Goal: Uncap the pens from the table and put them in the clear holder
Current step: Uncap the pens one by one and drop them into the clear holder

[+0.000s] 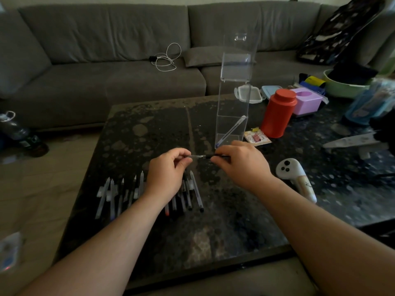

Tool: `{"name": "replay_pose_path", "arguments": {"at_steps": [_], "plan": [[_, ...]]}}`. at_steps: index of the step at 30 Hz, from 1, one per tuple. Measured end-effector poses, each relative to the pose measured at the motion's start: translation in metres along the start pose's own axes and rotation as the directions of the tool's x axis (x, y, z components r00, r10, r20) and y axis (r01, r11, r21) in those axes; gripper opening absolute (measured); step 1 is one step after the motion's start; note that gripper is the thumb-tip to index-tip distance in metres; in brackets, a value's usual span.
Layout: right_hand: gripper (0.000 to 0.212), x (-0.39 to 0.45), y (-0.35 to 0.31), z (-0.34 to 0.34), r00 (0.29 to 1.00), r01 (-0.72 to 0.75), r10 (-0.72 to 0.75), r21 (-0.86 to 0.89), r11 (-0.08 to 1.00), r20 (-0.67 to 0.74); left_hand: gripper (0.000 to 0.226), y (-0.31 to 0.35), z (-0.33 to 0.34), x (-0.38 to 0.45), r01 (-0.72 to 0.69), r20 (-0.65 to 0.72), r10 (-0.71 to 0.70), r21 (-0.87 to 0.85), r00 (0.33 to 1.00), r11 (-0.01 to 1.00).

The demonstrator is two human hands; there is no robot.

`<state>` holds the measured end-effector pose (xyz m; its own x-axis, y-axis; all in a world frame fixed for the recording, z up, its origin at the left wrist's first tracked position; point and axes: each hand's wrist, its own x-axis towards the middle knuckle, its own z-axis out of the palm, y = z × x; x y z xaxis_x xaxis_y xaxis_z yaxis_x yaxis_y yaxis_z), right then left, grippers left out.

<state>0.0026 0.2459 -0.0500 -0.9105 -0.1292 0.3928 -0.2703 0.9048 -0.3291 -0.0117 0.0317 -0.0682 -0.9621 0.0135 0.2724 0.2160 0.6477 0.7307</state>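
Both hands hold one pen (199, 156) level above the dark table (162, 129). My left hand (168, 174) pinches its clear end and my right hand (241, 161) grips its black end. Whether the cap is on or off I cannot tell. Under and left of my left hand lies a row of several capped pens (119, 193), partly hidden by my wrist. A tall clear holder (234, 97) stands upright just behind my right hand, with one blue pen (229, 132) leaning inside its bottom section.
A red canister (277, 114), a purple box (306, 101), lidded containers (249, 95) and a green bowl (342, 88) crowd the back right. A white controller (297, 178) lies right of my right forearm. A grey sofa (106, 60) with a cable (166, 58) runs behind.
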Motion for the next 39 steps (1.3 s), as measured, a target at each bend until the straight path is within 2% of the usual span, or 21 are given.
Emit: {"name": "replay_pose_path", "arguments": {"at_steps": [2, 4, 8, 13, 18, 21, 30, 39], "plan": [[0.028, 0.0, -0.003, 0.002, 1.0, 0.013, -0.013, 0.014, 1.0, 0.011, 0.014, 0.002, 0.0, -0.002, 0.027, 0.038, -0.026, -0.027, 0.999, 0.999], [0.025, 0.0, -0.007, 0.002, 1.0, 0.025, -0.025, 0.047, 0.999, -0.006, 0.013, 0.004, 0.002, -0.003, 0.083, 0.054, -0.076, -0.148, 0.996, 0.985], [0.018, 0.001, -0.014, 0.002, 0.998, 0.028, -0.023, 0.086, 0.996, -0.061, 0.011, 0.004, 0.008, 0.001, 0.206, 0.043, -0.209, -0.442, 0.977, 0.873], [0.019, 0.003, -0.024, -0.001, 0.997, 0.016, -0.008, 0.104, 0.994, -0.082, 0.012, 0.01, 0.007, 0.003, 0.283, 0.066, -0.309, -0.613, 0.949, 0.738], [0.017, 0.004, -0.034, -0.001, 0.996, 0.031, -0.026, 0.066, 0.997, -0.084, 0.014, 0.01, 0.003, 0.003, 0.324, 0.065, -0.356, -0.587, 0.932, 0.742], [0.016, 0.006, -0.04, -0.002, 0.995, 0.022, -0.018, 0.038, 0.999, -0.099, 0.016, 0.01, 0.002, 0.003, 0.285, 0.016, -0.327, -0.53, 0.945, 0.799], [0.019, 0.007, -0.049, 0.002, 0.997, -0.022, 0.024, 0.023, 0.999, -0.077, 0.02, 0.005, -0.001, 0.004, 0.259, -0.013, -0.294, -0.436, 0.956, 0.862], [0.014, 0.01, -0.045, -0.007, 0.989, -0.084, 0.071, 0.098, 0.992, 0.132, 0.028, -0.005, -0.011, 0.001, 0.181, 0.023, -0.187, -0.39, 0.982, 0.903]]}}
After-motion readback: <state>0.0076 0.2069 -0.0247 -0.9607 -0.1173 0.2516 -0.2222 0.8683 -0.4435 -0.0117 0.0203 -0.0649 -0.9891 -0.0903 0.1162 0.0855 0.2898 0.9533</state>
